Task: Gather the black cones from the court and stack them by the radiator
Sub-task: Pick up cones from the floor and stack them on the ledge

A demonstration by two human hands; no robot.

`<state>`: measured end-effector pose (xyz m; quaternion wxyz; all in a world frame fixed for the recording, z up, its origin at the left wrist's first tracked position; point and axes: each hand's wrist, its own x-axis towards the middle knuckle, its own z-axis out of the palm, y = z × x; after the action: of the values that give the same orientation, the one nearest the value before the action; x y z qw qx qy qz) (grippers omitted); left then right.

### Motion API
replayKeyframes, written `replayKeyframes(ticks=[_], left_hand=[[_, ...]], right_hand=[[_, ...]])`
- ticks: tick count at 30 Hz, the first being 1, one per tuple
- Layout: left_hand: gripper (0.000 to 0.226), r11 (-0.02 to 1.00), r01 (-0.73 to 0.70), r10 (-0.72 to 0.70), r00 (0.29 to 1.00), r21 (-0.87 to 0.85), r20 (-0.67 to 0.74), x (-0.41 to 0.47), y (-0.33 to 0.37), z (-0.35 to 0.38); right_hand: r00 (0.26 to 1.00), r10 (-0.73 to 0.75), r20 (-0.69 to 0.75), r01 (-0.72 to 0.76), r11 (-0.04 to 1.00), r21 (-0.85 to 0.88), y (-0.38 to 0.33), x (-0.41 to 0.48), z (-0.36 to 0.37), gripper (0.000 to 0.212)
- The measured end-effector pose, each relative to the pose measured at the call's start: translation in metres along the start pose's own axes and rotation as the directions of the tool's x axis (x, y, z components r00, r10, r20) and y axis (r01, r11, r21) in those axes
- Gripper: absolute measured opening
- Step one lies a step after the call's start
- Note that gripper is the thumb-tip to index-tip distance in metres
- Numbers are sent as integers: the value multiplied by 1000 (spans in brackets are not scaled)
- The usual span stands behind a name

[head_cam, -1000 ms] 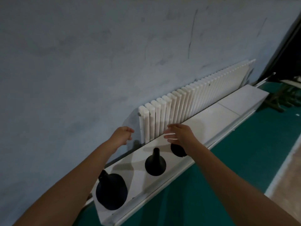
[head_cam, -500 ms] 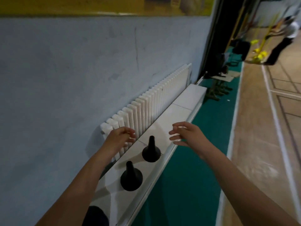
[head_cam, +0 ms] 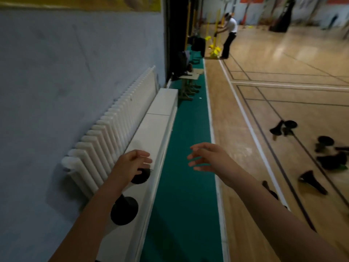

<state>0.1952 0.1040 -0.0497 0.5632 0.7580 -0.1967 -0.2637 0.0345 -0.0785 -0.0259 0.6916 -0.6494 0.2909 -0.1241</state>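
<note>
the left hand hangs empty with fingers loosely curled over a black cone on the white ledge beside the radiator; whether it touches the cone is unclear. a second cone stands at 7 o'clock of it. the right hand is spread open, holding nothing, above the green floor strip. more black cones lie toppled on the court at 3 o'clock

Two cones stand on the near bench, one radiator left, several more cones lie scattered right, two hands.
</note>
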Motion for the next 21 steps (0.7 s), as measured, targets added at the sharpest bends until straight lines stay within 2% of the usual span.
replayKeyframes(ticks=[6, 11, 21], left_hand=[[21, 996, -41, 26, 981, 74, 194, -4, 16, 63], [17, 990, -97, 60, 944, 99, 325, -5, 36, 131], [21, 978, -153, 30, 777, 142, 629, -56, 64, 317]], right_hand=[[981, 18, -192, -11, 999, 39, 11, -48, -51, 23], [934, 36, -354, -18, 998, 54, 18, -85, -110, 22], [751, 146, -644, -44, 984, 172, 55, -193, -248, 20]])
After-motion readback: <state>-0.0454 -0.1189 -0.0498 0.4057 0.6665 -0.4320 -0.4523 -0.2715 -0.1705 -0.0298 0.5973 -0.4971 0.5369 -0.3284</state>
